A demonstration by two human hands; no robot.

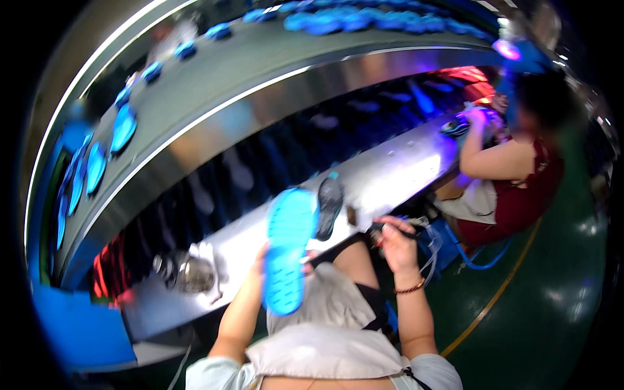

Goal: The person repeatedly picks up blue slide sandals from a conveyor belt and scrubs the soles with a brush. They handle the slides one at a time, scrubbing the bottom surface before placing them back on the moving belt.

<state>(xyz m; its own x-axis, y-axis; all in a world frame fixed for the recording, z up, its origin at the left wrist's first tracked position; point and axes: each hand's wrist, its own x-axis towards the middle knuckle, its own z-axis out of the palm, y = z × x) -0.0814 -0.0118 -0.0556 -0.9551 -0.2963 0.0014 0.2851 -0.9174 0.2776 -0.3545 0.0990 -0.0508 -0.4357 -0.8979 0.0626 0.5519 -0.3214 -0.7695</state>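
A bright blue shoe sole [289,250], its grooved face toward me, is upright in my left hand [262,259]. The fingers are closed on its edges, and the sole hides most of the hand. Right of the sole, my right hand [398,248] is closed around a brush [403,232] with a black handle and a brownish tip. The tip lies over the bench edge, apart from the blue sole. A dark shoe sole [329,205] rests on the metal bench just beyond the blue one, with a small teal tip at its far end.
Glass jars [194,273] stand on the bench [247,227] at left. Beyond runs a conveyor belt [214,71] carrying several blue soles [123,127], above a shelf of dark soles. A co-worker [520,169] sits at right under purple light. White cables [432,244] hang beside my right hand.
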